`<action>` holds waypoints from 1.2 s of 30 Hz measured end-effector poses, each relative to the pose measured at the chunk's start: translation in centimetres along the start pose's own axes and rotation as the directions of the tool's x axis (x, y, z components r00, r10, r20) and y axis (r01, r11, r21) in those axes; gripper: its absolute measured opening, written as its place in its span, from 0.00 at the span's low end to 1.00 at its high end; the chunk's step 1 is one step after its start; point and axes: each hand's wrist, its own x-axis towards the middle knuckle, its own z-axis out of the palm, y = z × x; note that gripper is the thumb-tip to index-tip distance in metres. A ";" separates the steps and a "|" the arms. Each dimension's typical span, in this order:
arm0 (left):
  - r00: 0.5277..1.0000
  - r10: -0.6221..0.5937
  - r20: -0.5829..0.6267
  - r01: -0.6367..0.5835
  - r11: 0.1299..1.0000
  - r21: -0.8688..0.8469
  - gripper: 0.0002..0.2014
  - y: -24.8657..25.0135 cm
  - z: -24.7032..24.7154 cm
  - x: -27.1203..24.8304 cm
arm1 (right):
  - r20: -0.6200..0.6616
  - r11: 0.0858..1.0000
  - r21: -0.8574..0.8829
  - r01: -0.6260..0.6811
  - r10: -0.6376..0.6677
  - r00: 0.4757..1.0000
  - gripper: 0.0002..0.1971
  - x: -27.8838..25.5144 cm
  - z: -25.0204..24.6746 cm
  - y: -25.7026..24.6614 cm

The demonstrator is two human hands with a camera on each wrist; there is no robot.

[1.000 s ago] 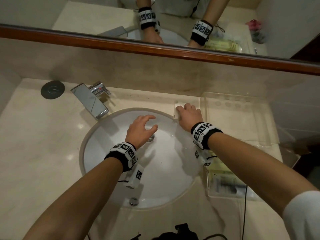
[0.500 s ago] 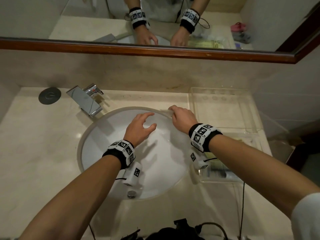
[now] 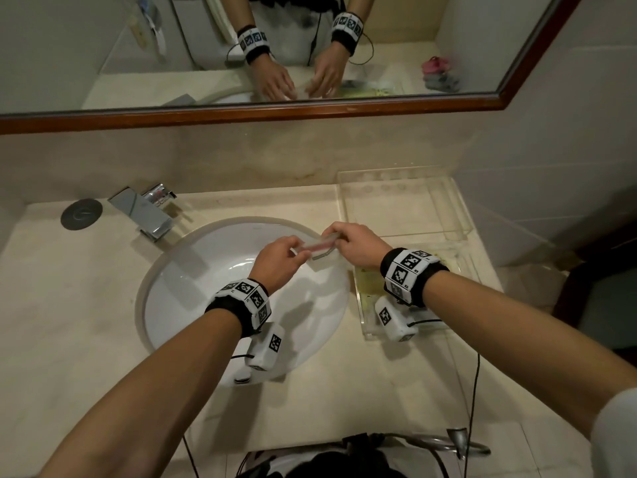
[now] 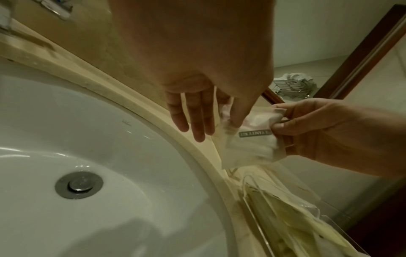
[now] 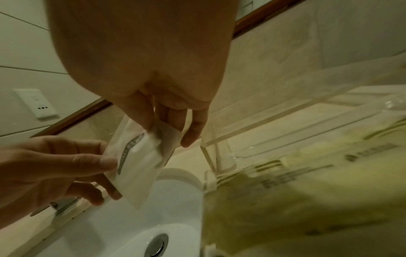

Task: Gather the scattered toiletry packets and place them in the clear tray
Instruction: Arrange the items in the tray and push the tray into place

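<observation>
A small white translucent packet (image 3: 319, 250) with a grey printed label hangs over the sink's right rim, held from both sides. My left hand (image 3: 297, 251) pinches its left edge between thumb and fingers. My right hand (image 3: 337, 237) pinches its right end. In the left wrist view the packet (image 4: 249, 144) sits between my left hand (image 4: 228, 125) and my right hand (image 4: 279, 120). In the right wrist view the packet (image 5: 136, 167) is just left of the clear tray (image 5: 212, 151). The near clear tray (image 3: 362, 315) holds several yellowish packets (image 5: 307, 182).
The white sink basin (image 3: 193, 291) lies under my hands, with a chrome tap (image 3: 144, 215) at its back left. A second clear tray (image 3: 458, 208) stands behind the near one against the wall. A round grey cap (image 3: 81, 213) sits in the counter, far left. A mirror spans the wall.
My right hand has lifted the packet off the counter at the sink's back rim. My left hand has risen from the basin and taken the packet's other side.
</observation>
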 end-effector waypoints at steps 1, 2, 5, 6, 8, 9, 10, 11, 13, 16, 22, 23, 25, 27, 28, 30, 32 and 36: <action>1.000 -0.009 0.016 0.009 1.000 0.001 0.08 0.4 0.3 -0.2 | 0.001 1.000 -0.001 -0.005 0.005 1.000 0.16 -0.6 -0.2 0.3; 0.999 -0.016 0.035 0.016 1.000 0.002 0.06 0.7 0.7 -0.3 | -0.003 1.000 0.000 -0.009 0.009 1.000 0.15 -1.2 -0.5 0.5; 0.997 -0.004 0.073 0.002 1.000 0.023 0.08 1.9 1.6 -0.7 | -0.026 0.999 0.032 -0.023 0.024 0.999 0.09 -2.9 -1.3 1.6; 0.997 0.008 0.081 -0.010 0.999 0.031 0.09 2.4 1.8 -0.9 | -0.035 0.999 0.046 -0.028 0.029 0.999 0.08 -3.4 -1.5 1.9; 0.995 0.029 0.100 -0.034 0.998 0.045 0.09 3.3 2.4 -1.2 | -0.065 0.997 0.061 -0.039 0.043 0.997 0.09 -4.4 -2.0 2.7; 0.994 0.035 0.108 -0.040 0.998 0.047 0.09 3.5 2.6 -1.2 | -0.080 0.997 0.069 -0.045 0.050 0.996 0.08 -4.6 -2.2 2.9; 0.992 0.048 0.116 -0.053 0.997 0.047 0.08 4.1 3.0 -1.4 | -0.100 0.995 0.084 -0.051 0.059 0.993 0.07 -5.1 -2.6 3.3; 0.991 0.058 0.124 -0.064 0.997 0.046 0.08 4.8 3.4 -1.5 | -0.116 0.993 0.106 -0.059 0.071 0.991 0.04 -5.6 -2.9 3.7; 0.987 0.083 0.134 -0.089 0.995 0.038 0.09 6.0 4.2 -1.8 | -0.134 0.985 0.155 -0.077 0.098 0.986 0.01 -6.5 -3.5 4.7; 0.981 0.119 0.153 -0.126 0.991 0.040 0.11 7.8 5.6 -2.1 | -0.139 0.964 0.245 -0.105 0.141 0.980 0.06 -8.1 -4.3 6.3; 0.966 0.185 0.181 -0.202 0.976 0.077 0.08 10.6 8.3 -2.5 | -0.192 0.919 0.362 -0.155 0.236 0.953 0.15 -11.3 -6.0 9.4; 0.962 0.190 0.196 -0.212 0.973 0.094 0.10 10.7 8.8 -2.5 | -0.217 0.913 0.370 -0.173 0.266 0.939 0.15 -11.6 -6.4 10.0; 0.946 0.193 0.259 -0.235 0.962 0.141 0.19 10.6 9.6 -2.3 | -0.263 0.903 0.368 -0.224 0.332 0.906 0.16 -12.2 -7.0 11.2; 0.914 0.201 0.353 -0.291 0.930 0.226 0.26 10.3 10.4 -2.0 | -0.288 0.892 0.350 -0.287 0.393 0.873 0.18 -12.6 -7.6 12.3; 0.892 0.203 0.405 -0.330 0.903 0.273 0.28 10.2 10.7 -1.9 | -0.295 0.884 0.341 -0.319 0.423 0.857 0.19 -12.8 -7.8 12.8; 0.839 0.194 0.509 -0.406 0.846 0.347 0.31 9.9 11.0 -1.6 | -0.306 0.863 0.329 -0.383 0.481 0.822 0.20 -12.9 -8.2 13.7; 0.794 0.158 0.587 -0.448 0.804 0.390 0.32 9.6 11.2 -1.4 | -0.299 0.843 0.327 -0.428 0.522 0.799 0.20 -12.9 -8.4 14.5; 0.761 0.085 0.643 -0.477 0.744 0.467 0.35 9.4 11.6 -0.9 | -0.277 0.828 0.329 -0.455 0.545 0.792 0.19 -12.6 -8.3 15.4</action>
